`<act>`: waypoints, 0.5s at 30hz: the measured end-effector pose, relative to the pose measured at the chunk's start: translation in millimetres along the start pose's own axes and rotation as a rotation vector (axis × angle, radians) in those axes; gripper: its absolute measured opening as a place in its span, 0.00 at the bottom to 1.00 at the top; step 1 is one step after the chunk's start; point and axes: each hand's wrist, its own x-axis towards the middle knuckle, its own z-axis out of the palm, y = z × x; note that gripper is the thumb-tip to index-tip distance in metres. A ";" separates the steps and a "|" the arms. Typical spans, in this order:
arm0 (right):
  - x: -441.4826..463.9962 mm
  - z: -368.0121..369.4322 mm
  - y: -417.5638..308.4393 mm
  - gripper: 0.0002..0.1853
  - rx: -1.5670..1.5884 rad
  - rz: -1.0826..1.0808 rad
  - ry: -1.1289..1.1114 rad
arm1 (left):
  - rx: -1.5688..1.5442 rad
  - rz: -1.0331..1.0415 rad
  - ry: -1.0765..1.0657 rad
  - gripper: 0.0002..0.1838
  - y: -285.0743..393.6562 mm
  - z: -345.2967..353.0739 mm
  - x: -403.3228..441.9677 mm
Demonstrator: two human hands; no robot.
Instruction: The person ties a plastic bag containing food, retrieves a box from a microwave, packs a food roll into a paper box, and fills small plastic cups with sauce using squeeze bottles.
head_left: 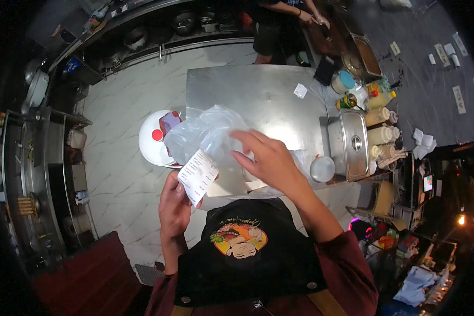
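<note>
Left hand: your left hand [175, 204] is closed in a pinch, thumb against fingers, on the lower part of the receipt [199, 176].
Receipt: it is held tilted above the near-left corner of the steel tabletop [276, 84], its printed side up towards you.
Right hand: your right hand [273, 158] is open, thumb and fingers spread apart, with no visible hold on anything; its fingertips blur over the plastic bag, and you cannot tell whether they touch it.
Plastic bag: the clear, crumpled bag [208, 127] sits at the left edge of the tabletop, just beyond the receipt.
White bin: a round white lidded bin [150, 141] with a red knob stands just beside the tabletop's left edge.
Paper slip: a small white slip [300, 90] lies near the far-right corner of the tabletop.
Right edge: a round clear tub [322, 169] is near the near-right corner, beside a lidded steel container [357, 143]; squeeze bottles [379, 117] line up past that.
Far side: beyond the far edge, a co-worker's hands [315, 20] are over another work surface.
Your apron: black [271, 282], with a round printed emblem.
</note>
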 end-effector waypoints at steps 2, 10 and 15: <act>28.0 10.3 14.8 0.19 -0.058 -0.139 -0.106 | -0.030 -0.011 -0.055 0.18 -5.6 -8.3 0.7; 85.6 20.9 74.3 0.12 0.007 -0.305 -0.093 | 0.038 -0.023 0.096 0.12 1.7 11.3 -9.1; 87.0 8.5 57.7 0.12 -0.150 -0.426 0.039 | 0.006 0.006 0.146 0.11 -1.7 16.5 -13.5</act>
